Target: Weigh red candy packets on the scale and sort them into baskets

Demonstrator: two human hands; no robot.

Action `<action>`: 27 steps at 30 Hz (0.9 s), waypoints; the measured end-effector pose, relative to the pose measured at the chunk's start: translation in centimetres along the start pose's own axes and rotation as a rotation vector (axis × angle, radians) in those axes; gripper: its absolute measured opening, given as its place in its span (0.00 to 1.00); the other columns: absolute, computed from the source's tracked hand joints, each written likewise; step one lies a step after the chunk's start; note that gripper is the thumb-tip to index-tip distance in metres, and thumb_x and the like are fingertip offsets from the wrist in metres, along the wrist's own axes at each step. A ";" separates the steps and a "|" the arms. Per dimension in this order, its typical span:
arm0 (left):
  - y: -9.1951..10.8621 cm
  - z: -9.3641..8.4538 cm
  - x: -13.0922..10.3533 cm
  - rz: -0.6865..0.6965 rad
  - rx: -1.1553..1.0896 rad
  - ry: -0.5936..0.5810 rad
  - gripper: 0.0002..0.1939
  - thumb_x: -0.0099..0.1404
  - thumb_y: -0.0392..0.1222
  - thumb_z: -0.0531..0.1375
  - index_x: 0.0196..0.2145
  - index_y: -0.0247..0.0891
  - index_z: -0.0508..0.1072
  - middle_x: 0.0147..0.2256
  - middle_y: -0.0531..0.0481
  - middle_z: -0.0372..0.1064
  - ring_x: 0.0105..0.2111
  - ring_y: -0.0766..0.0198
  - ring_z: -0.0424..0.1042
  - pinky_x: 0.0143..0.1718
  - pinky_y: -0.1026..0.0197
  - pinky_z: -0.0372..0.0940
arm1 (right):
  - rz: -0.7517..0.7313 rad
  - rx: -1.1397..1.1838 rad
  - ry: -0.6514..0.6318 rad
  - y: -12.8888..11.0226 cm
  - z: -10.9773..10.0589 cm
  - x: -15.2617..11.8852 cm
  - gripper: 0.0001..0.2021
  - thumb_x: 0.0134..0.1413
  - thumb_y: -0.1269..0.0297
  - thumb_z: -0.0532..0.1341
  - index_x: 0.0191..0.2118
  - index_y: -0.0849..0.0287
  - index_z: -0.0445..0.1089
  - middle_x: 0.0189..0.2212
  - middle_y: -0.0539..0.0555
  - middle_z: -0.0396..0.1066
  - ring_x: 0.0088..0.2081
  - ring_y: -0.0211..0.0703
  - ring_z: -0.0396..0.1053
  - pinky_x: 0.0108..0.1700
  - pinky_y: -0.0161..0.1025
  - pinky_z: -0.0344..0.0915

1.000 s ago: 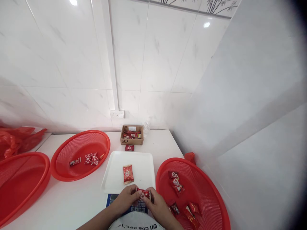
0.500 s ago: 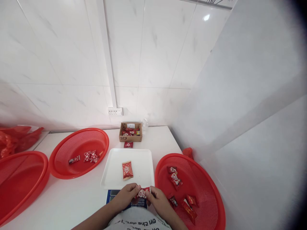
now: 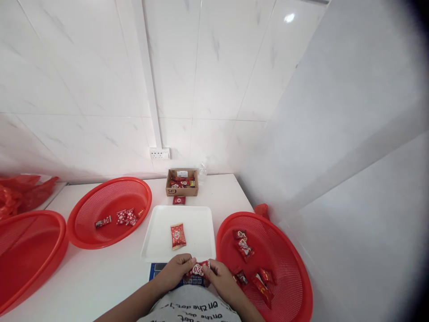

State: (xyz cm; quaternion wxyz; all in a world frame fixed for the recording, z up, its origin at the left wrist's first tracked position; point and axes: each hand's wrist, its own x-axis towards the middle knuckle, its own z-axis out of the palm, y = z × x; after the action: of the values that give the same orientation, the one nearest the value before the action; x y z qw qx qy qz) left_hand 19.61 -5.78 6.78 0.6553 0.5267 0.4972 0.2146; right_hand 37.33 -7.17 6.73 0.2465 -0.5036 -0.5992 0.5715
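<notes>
Red-and-white wrapped candy packet (image 3: 198, 269) lies between both hands' fingers at bottom centre. Left hand (image 3: 174, 271) and right hand (image 3: 220, 276) pinch opposite ends.

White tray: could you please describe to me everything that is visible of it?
The white tray is rectangular with rounded corners and a low raised rim, smooth and plastic-looking. It lies face up, with one red wrapped packet on it, left of its middle. A blue keypad shows just beyond its near edge. The left hand and right hand are at that edge, partly covering it; whether they touch it, I cannot tell.
</notes>
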 end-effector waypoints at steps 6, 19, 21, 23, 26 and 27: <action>-0.1 -0.1 0.0 -0.001 -0.035 0.006 0.27 0.52 0.69 0.53 0.19 0.40 0.57 0.18 0.58 0.53 0.21 0.68 0.54 0.26 0.63 0.51 | -0.001 0.008 -0.010 0.6 0.1 0.3 0.26 0.51 0.38 0.50 0.25 0.59 0.62 0.21 0.48 0.63 0.26 0.38 0.61 0.29 0.34 0.56; -0.1 0.2 0.2 -0.041 -0.190 -0.026 0.26 0.54 0.67 0.53 0.25 0.38 0.62 0.19 0.57 0.57 0.21 0.68 0.57 0.26 0.63 0.52 | 0.006 0.040 0.029 1.0 0.0 0.6 0.25 0.50 0.39 0.50 0.25 0.59 0.61 0.20 0.48 0.62 0.25 0.38 0.60 0.29 0.34 0.57; 0.0 0.3 0.1 -0.077 -0.201 -0.051 0.26 0.53 0.67 0.55 0.26 0.38 0.62 0.20 0.57 0.58 0.21 0.68 0.57 0.26 0.63 0.52 | 0.004 0.033 0.037 0.8 -0.1 0.5 0.24 0.50 0.39 0.51 0.24 0.59 0.61 0.20 0.48 0.62 0.25 0.38 0.60 0.29 0.34 0.56; 0.0 0.3 0.0 -0.089 -0.224 -0.088 0.25 0.52 0.66 0.57 0.26 0.38 0.63 0.21 0.58 0.59 0.22 0.68 0.58 0.27 0.64 0.52 | 0.003 0.023 0.028 0.6 -0.1 0.3 0.24 0.51 0.40 0.51 0.24 0.59 0.61 0.20 0.48 0.61 0.26 0.38 0.60 0.29 0.34 0.56; 0.0 0.4 0.0 -0.075 -0.238 -0.106 0.24 0.52 0.64 0.58 0.27 0.38 0.64 0.21 0.58 0.59 0.22 0.68 0.58 0.27 0.64 0.51 | -0.006 0.008 0.025 0.4 -0.1 0.2 0.23 0.52 0.42 0.51 0.24 0.59 0.61 0.21 0.48 0.62 0.27 0.38 0.60 0.30 0.35 0.56; 0.0 0.4 0.0 -0.074 -0.237 -0.089 0.24 0.51 0.64 0.58 0.27 0.38 0.64 0.21 0.58 0.59 0.22 0.69 0.58 0.27 0.64 0.52 | -0.010 0.012 0.039 0.4 -0.3 0.2 0.22 0.52 0.43 0.51 0.24 0.59 0.61 0.21 0.48 0.62 0.27 0.39 0.60 0.31 0.35 0.57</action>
State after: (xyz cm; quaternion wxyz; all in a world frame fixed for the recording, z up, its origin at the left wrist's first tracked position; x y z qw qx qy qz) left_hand 19.97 -5.93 6.73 0.7419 0.4359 0.4576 0.2240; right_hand 37.61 -6.93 6.33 0.2636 -0.5102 -0.5934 0.5639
